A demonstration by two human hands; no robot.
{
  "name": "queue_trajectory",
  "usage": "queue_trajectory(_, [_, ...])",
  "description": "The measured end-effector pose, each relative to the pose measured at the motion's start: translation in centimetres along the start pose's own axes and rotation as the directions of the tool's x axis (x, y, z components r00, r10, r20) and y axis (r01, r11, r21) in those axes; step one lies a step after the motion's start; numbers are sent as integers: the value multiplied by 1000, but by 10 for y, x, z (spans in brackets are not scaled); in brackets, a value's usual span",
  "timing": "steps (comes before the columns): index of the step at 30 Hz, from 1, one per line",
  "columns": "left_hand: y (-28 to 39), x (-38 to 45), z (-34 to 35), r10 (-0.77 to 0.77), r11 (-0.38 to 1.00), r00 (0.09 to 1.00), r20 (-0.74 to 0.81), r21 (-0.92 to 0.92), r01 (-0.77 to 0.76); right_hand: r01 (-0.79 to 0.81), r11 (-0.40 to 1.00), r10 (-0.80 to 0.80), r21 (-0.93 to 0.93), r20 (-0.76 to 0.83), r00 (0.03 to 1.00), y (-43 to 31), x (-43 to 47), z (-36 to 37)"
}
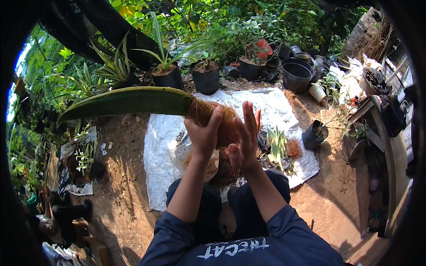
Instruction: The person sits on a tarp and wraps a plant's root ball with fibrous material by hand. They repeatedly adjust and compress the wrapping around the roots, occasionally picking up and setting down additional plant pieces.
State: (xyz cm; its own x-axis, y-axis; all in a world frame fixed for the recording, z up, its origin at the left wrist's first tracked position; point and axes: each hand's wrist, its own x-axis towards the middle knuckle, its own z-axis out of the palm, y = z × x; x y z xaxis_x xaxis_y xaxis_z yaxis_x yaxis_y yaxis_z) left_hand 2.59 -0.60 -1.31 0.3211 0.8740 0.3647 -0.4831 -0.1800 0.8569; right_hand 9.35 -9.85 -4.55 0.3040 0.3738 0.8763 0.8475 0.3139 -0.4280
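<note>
My left hand (203, 131) grips the root end of a long, broad snake plant leaf (133, 102) with a yellow edge, its tip pointing left. Stringy brown fibre (197, 108) covers the base of the leaf. At the right end of this root mass, my right hand (247, 139) is raised with its fingers spread. Beneath both hands lies a white woven sheet (159, 149), bearing a clear plastic bag (179, 154) and dark loose fibre (224, 174). A small variegated plant (275, 148) and a reddish fibre clump (294, 148) rest on the sheet's right part.
Black pots with plants (205, 78) line the sheet's far edge, beside an empty black pot (297, 74). A black planter (314, 134) stands to the right, near a wooden frame (381, 126). At the lower left sits another person (58, 216), partly visible.
</note>
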Motion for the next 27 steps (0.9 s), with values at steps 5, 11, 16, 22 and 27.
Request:
queue_trajectory(5, [0,-8,9,-280,943,951,-128,-222,248,-202,956,235,212,-144,961,-3,1,17])
queue_trajectory(11, [1,-10,12,-262,943,925,275,-129,305,-424,802,549,422,-239,801,-1,1,15])
queue_trajectory(16, [-3,2,6,-239,950,822,517,-50,308,-517,525,734,676,-52,677,0,2,3])
queue_trajectory(22, [-12,4,-3,-279,910,788,548,-111,399,-642,642,688,419,54,723,19,-8,1])
queue_trajectory(27, [-17,0,-3,-352,886,866,355,-172,430,-627,215,827,749,201,525,22,-2,4])
